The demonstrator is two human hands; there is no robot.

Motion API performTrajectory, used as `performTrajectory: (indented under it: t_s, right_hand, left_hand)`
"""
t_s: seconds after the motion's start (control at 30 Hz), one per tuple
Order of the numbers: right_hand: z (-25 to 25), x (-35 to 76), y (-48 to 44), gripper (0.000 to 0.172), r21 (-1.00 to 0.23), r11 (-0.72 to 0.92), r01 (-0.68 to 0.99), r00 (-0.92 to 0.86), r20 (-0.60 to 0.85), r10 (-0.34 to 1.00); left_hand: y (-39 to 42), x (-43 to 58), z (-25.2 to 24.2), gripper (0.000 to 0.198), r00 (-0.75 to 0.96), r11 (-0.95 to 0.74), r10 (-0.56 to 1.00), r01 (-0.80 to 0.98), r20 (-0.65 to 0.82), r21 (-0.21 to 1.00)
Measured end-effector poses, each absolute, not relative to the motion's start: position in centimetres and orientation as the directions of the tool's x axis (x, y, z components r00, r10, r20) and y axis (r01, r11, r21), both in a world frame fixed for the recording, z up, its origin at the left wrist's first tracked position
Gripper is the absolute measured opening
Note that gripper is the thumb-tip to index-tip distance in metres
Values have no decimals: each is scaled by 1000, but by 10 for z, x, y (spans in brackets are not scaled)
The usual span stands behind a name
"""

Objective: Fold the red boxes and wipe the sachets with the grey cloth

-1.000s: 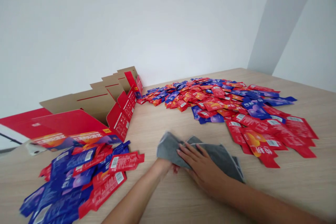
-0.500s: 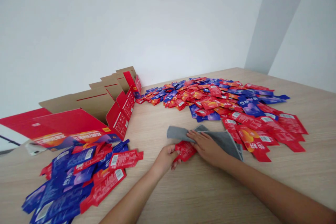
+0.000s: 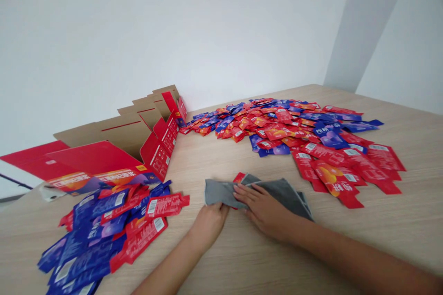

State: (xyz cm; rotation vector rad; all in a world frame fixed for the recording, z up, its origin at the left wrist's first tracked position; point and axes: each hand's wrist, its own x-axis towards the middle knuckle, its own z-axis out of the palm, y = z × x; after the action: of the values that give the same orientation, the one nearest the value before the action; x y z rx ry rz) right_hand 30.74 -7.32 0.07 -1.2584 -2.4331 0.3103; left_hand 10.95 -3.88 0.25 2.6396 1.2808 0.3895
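My left hand [image 3: 209, 225] is closed at the near left edge of a grey cloth [image 3: 285, 193], its fingertips partly under the fold. It grips a red sachet [image 3: 238, 177], of which only small bits show beyond and below the cloth. Across the middle of the cloth lies my right hand [image 3: 263, 207], fingers stretched out and pressing down on the fabric over the sachet. Its thumb side is close to the left hand's fingers, with a small gap between.
At the left lies a pile of red and blue sachets [image 3: 107, 235]. Behind it stand open red cardboard boxes [image 3: 114, 156] in a row along the wall. A larger heap of sachets [image 3: 273, 124] spreads over the far and right part of the wooden table [image 3: 194, 161].
The cloth has shifted left and nearer, covering most of the red sachet. My right hand moved with it. My left hand turned, its fingers now at the cloth's edge.
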Motion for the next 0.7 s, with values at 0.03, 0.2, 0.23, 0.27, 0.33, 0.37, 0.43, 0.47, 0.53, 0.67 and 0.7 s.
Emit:
performTrajectory:
  t_s: [0.03,0.2,0.23,0.27,0.33,0.37,0.43,0.47,0.53,0.67,0.7]
  right_hand:
    - [-1,312,-68,47,-345,546,763,-498,224,838]
    - [-9,347,-40,44,-282,373,884,-312,238,920]
    - [-11,351,-38,44,-274,363,890,-299,250,921]
    - [-12,354,-38,44,-268,360,894,-291,265,919]
    - [-15,355,-39,44,-261,366,894,-289,290,912]
    - [-16,355,-40,44,-259,367,893,-288,298,910]
    - [-17,353,-41,44,-260,366,893,-285,302,910]
    - [-18,352,-41,44,-260,365,894,-284,302,910]
    - [-19,350,-41,44,-253,364,896,-283,306,909]
    - [-20,349,-39,44,-220,365,904,-288,316,904]
    - [-20,349,-39,44,-218,366,905,-289,317,903]
  left_hand:
    - [-38,108,6,32,618,-634,772,734,147,244]
    - [-24,70,41,43,623,-657,749,744,224,127]
    - [-20,53,49,43,588,-630,762,770,272,100]
    - [-16,34,57,43,545,-595,771,801,328,67]
    - [-11,-11,68,43,453,-499,788,867,417,0]
    - [-10,-34,70,43,421,-455,797,890,433,-29]
    - [-12,-79,65,41,370,-372,820,924,437,-84]
    - [-13,-98,59,41,336,-319,836,941,433,-113]
    - [-17,-126,43,44,273,-244,874,962,401,-122]
    - [-16,-130,26,50,241,-223,912,970,332,-92]
    - [-14,-119,29,48,247,-226,900,969,359,-101]
